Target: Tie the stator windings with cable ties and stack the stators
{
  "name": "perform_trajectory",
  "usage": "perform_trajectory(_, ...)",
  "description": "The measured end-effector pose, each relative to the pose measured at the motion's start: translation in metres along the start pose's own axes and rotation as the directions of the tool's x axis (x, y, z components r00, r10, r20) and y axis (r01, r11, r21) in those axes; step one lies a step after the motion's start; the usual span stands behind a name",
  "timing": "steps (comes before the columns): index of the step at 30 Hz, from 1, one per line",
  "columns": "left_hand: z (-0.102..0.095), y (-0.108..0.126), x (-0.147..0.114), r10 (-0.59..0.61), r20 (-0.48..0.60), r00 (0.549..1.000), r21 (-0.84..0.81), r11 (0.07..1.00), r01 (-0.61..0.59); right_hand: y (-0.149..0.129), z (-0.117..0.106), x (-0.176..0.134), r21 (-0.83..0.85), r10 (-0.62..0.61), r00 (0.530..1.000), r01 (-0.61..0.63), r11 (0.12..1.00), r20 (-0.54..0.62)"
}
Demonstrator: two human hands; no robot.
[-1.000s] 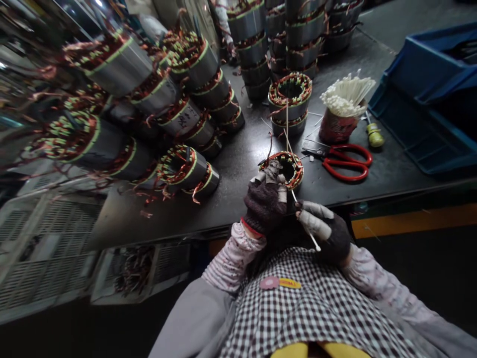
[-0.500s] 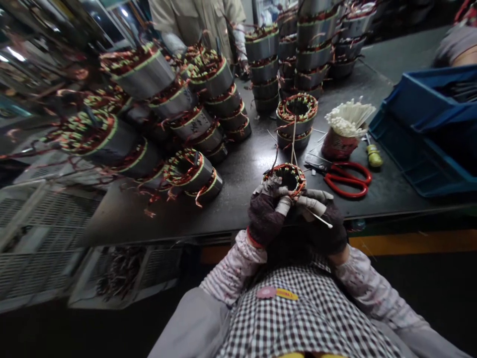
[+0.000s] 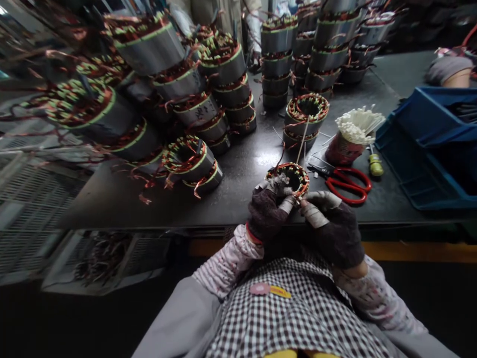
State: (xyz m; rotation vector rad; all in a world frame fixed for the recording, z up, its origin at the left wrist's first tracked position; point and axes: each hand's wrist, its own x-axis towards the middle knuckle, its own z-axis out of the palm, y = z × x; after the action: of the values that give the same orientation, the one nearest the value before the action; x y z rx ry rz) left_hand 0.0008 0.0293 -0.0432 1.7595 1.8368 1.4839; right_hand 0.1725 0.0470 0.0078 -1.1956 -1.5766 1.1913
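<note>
Left grip (image 3: 270, 206) holds a copper-wound ring (image 3: 304, 182), right grip (image 3: 337, 226) at its near rim, red-handled scissors (image 3: 346, 185) near

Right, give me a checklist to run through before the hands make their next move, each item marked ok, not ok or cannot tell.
1. Left hand has its grip on the copper-wound ring: ok, fingers are over its rim.
2. Right hand at the ring: ok, fingertips at the near edge; whether they pinch anything, cannot tell.
3. Ring resting on the table: cannot tell, the hands hide its base.
4. Red-handled scissors away from the fingers: ok, lying to the ring's right.
5. No loose white strips on the table: not ok, some lie left of the cup.
</note>
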Motion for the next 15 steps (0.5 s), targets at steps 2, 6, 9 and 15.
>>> perform_trajectory(2, -0.001, 0.002, 0.000, 0.012, 0.005, 1.000, 0.033, 0.999, -0.012, 0.000, 0.002, 0.004, -0.061, 0.005, 1.000, -0.005, 0.998, 0.009)
perform_trajectory(6, -0.003, 0.003, 0.000, 0.014, -0.016, 1.000, -0.005, 1.000, -0.014, 0.007, -0.001, 0.011, -0.201, 0.037, 0.996, -0.021, 0.979, 0.076)
perform_trajectory(9, -0.005, 0.003, 0.002, -0.001, -0.021, 1.000, -0.043, 0.999, 0.001, 0.012, -0.006, 0.014, -0.314, -0.125, 0.988, 0.146, 0.938, 0.085)
perform_trajectory(15, -0.011, 0.002, 0.003, -0.046, 0.041, 0.998, -0.076, 0.996, 0.049, 0.020, -0.005, 0.030, -0.290, -0.447, 0.882, 0.471, 0.833, 0.149)
